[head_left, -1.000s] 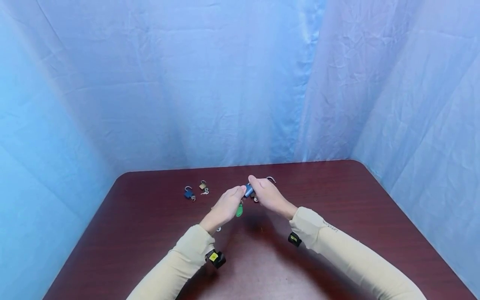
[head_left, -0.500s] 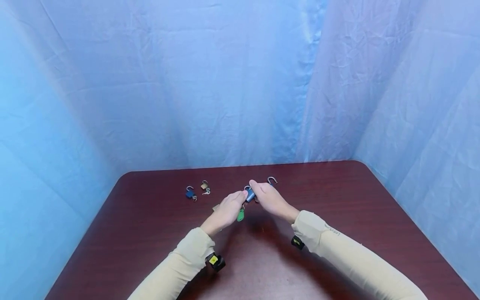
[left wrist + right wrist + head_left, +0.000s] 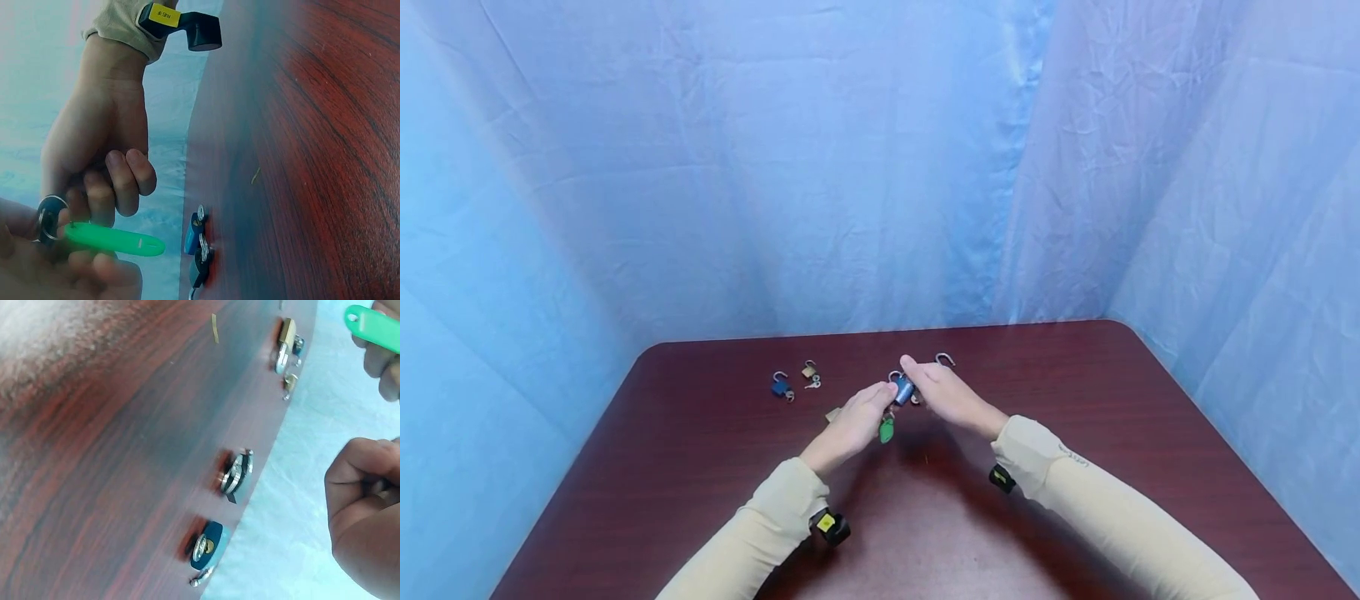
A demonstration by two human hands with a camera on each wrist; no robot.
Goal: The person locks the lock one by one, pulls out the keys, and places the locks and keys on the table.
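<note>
Head view shows us the blue padlock (image 3: 903,389) held above the table (image 3: 1150,433), just over its middle. Our right hand (image 3: 943,393) curls its fingers round the lock body. Our left hand (image 3: 857,417) pinches the key at the lock's underside, and a green tag (image 3: 887,430) hangs below the fingers. We see no containers; everything else lies on the bare tabletop. Another blue padlock (image 3: 780,386) and a brass padlock (image 3: 808,371) rest to the left with small keys beside them, and a shackle (image 3: 944,360) shows behind our right hand.
</note>
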